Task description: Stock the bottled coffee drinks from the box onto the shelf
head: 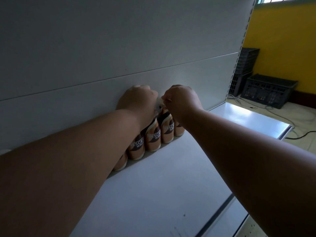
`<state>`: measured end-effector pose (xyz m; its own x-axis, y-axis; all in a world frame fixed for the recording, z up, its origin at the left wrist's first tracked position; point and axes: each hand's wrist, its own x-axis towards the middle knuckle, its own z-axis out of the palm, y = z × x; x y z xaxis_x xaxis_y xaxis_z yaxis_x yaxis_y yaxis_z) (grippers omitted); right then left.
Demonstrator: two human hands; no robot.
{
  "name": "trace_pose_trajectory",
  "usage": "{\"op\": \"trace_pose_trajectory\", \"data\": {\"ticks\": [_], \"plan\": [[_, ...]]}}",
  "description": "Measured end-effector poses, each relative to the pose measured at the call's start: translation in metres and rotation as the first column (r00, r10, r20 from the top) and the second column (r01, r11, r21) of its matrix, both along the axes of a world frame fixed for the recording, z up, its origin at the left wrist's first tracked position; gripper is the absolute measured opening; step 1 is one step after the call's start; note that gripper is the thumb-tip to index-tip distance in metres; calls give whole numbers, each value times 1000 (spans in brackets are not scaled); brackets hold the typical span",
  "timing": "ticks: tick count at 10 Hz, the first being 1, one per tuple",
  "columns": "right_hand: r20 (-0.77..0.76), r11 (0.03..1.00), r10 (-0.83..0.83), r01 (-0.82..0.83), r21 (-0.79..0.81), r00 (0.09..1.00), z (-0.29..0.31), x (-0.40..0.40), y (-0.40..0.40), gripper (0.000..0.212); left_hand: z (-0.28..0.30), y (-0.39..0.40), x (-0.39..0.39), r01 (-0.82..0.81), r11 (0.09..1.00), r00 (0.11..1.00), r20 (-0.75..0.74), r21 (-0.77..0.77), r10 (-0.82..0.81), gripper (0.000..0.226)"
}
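Observation:
Several brown and tan bottled coffee drinks [153, 139] stand in a row on the white shelf [162, 177], against its back panel. My left hand [136, 100] is closed over the tops of the bottles in the middle of the row. My right hand [182, 100] is closed on the white cap of a bottle [168, 130] at the right end of the row. The caps are mostly hidden under my hands, and my left forearm covers the left part of the row. The box is out of view.
The white back panel [119, 48] rises behind the bottles. A perforated upright [239, 53] ends the shelf bay on the right. Black plastic crates [268, 90] sit on the floor by a yellow wall, with cables [290, 117] trailing across the floor.

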<state>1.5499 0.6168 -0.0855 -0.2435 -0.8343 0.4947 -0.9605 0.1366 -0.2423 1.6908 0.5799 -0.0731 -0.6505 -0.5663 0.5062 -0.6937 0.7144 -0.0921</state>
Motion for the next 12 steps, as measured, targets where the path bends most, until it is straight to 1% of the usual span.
{"op": "trace_pose_trajectory", "data": {"ticks": [1,2,3,4,5,6,7,8,9,10,11,12], "plan": [[1,1000,13,-13,8,1000,3,-1,1,19,1,1,-2,-20,1000,1000,16,-1,20,20],[55,996,72,-70,-47,996,0,-7,12,28,4,2,-1,-29,1000,999,45,6,28,19],[168,977,66,-29,-213,984,-6,-22,25,36,5,3,-3,-25,1000,998,49,-2,26,23],[172,984,2,28,-177,985,-12,-36,30,43,3,3,-11,35,999,999,3,-20,-35,27],[149,997,-18,28,-68,989,-12,-43,27,52,0,6,-23,135,989,989,-50,-56,-138,30],[124,998,20,-27,51,992,-8,-41,24,57,-4,10,-35,168,984,984,-47,-53,-171,25],[102,987,44,-59,150,994,-8,-36,26,60,-12,6,-41,123,991,992,-22,-54,-125,15],[93,982,55,-71,173,994,-4,-34,29,55,-16,6,-42,113,993,993,-32,-39,-114,14],[68,982,52,-64,176,996,0,-33,37,54,-13,14,-38,146,989,988,-55,-24,-147,13],[79,986,26,-39,162,997,5,-28,57,61,-7,24,-26,144,989,982,-116,-35,-147,19],[68,991,43,-51,120,997,11,-13,89,59,-1,45,-4,142,989,978,-150,-30,-145,19],[73,997,42,-47,63,996,23,12,129,51,4,75,23,126,992,977,-173,-8,-125,19]]}}
